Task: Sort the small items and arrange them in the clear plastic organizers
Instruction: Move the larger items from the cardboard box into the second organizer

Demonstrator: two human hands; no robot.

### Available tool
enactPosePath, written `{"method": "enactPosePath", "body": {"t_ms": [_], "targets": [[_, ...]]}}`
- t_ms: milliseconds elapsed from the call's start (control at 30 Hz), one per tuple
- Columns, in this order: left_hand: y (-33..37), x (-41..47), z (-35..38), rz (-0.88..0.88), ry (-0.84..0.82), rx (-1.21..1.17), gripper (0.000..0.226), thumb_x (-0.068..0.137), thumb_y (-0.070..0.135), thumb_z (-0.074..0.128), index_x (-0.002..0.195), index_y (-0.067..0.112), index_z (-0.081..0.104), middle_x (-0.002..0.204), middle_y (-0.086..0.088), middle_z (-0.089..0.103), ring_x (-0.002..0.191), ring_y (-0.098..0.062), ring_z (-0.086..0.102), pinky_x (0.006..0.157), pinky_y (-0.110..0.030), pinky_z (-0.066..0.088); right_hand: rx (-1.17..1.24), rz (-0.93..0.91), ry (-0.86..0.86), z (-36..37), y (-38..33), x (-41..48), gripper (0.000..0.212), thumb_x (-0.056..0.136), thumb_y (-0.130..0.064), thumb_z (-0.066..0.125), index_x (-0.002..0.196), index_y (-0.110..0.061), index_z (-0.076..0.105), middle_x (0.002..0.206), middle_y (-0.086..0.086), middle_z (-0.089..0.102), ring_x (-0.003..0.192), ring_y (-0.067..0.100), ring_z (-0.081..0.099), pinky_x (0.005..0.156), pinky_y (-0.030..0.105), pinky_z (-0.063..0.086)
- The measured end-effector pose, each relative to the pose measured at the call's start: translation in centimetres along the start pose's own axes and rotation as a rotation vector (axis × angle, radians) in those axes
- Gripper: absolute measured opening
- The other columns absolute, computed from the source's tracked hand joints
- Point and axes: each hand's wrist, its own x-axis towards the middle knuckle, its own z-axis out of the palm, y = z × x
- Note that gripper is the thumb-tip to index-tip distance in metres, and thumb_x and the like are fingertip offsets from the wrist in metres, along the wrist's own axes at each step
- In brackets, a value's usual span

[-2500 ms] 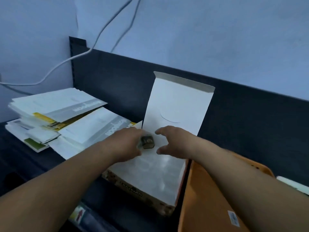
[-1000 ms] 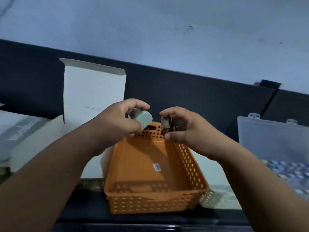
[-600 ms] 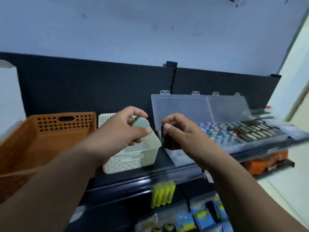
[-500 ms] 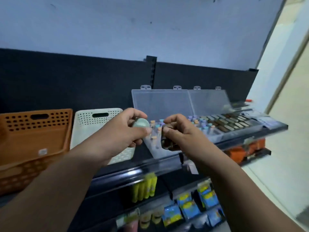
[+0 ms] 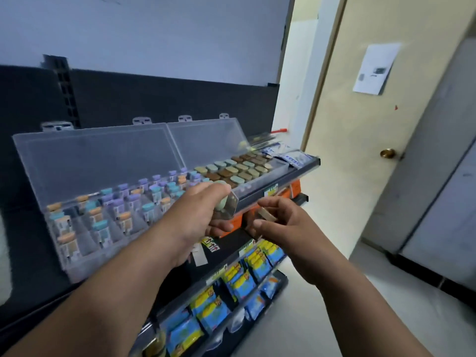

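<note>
Shelf edge ahead, left grip holding green piece, right grip pinching tan piece (floor open rightward)

The black shelf bears the left organizer, the right organizer beside it, and white packets.

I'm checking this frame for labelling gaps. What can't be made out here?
Head view only.
pale green item: mostly hidden inside the left hand.
tan item: half covered by the right hand.
lower-shelf packets: print motion-blurred.
door notice: text too small.
</note>
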Motion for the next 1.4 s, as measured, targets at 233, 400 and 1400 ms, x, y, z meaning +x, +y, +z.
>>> {"method": "enactPosePath", "body": {"t_ms": [233, 400, 1400], "targets": [[-1.4, 10.4, 4.9, -0.025, -0.053, -0.103, 0.02, 0.098, 0.021, 0.036, 0.101, 0.021, 0.055, 0.078, -0.012, 0.065, 0.049, -0.019, 0.058, 0.048, -0.025, 0.041, -0.089, 0.014, 0.15, -5.3, 2.3, 6.7, 0.037, 0.08, -0.01, 0.074, 0.111, -0.026, 0.062, 0.106, 0.003, 0.066, 0.08, 0.006, 0.062, 0.067, 0.019, 0.047], [-1.4, 16.9, 7.9, -0.031, -0.091, -0.15, 0.027, 0.099, 0.017, 0.031, 0.099, 0.024, 0.057, 0.094, -0.016, 0.066, 0.055, -0.021, 0.061, 0.051, -0.028, 0.044, -0.075, 0.005, 0.239, -9.0, 2.1, 12.2, 0.04, 0.079, 0.001, 0.072, 0.105, -0.029, 0.064, 0.112, 0.01, 0.064, 0.099, 0.026, 0.064, 0.077, 0.029, 0.051], [-3.6, 39.8, 19.9, -0.055, 0.538, 1.065, 0.043, 0.079, 0.044, 0.07, 0.115, 0.046, 0.046, 0.106, 0.016, 0.046, 0.106, -0.01, 0.04, 0.099, -0.038, 0.036, -0.491, -0.313, -0.519, -26.1, 11.9, 44.6, 0.046, 0.072, -0.001, 0.077, 0.103, -0.03, 0.06, 0.099, -0.009, 0.066, 0.091, 0.003, 0.061, 0.08, 0.009, 0.045]]}}
